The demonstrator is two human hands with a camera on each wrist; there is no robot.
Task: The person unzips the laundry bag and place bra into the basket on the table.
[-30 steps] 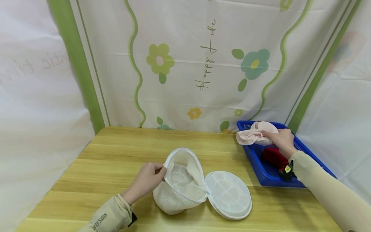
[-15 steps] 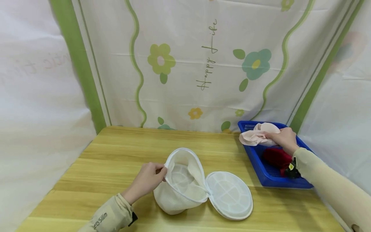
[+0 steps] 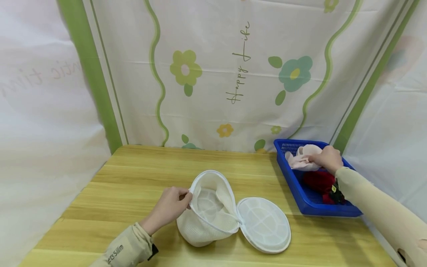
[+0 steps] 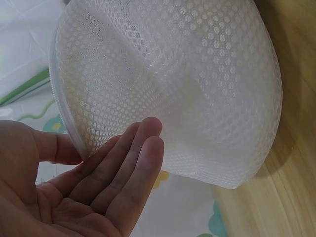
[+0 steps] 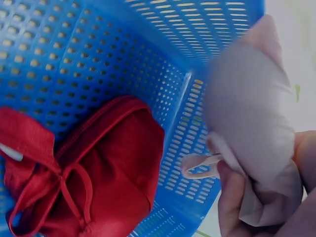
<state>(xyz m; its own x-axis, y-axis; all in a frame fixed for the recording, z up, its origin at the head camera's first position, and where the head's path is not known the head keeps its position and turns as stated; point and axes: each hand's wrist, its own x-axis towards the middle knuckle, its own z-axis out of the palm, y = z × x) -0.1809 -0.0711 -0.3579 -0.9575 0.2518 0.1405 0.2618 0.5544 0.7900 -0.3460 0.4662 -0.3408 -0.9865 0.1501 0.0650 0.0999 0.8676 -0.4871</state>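
A white mesh laundry bag [image 3: 200,231] stands on the table with its mouth open, its round lid [image 3: 265,224] laid flat to the right. At the bag's left rim, my left hand [image 3: 170,207] pinches the zipped edge between thumb and fingers. In the left wrist view the mesh [image 4: 197,89] fills most of the frame above the fingers. My right hand [image 3: 328,159] grips a pale pink bra [image 3: 301,159] over the far part of the blue basket. Its smooth cup [image 5: 252,108] and a thin strap show in the right wrist view.
The blue plastic basket [image 3: 297,191] sits at the table's back right. In it lies a red bra [image 5: 108,168], partly hidden by the right wrist in the head view. A flower-printed curtain [image 3: 207,92] hangs behind the wooden table [image 3: 133,170].
My right hand has shifted slightly right, and the pink bra has gone from overlapping the basket's left rim to lower, inside its outline. The left hand keeps its hold on the bag's rim.
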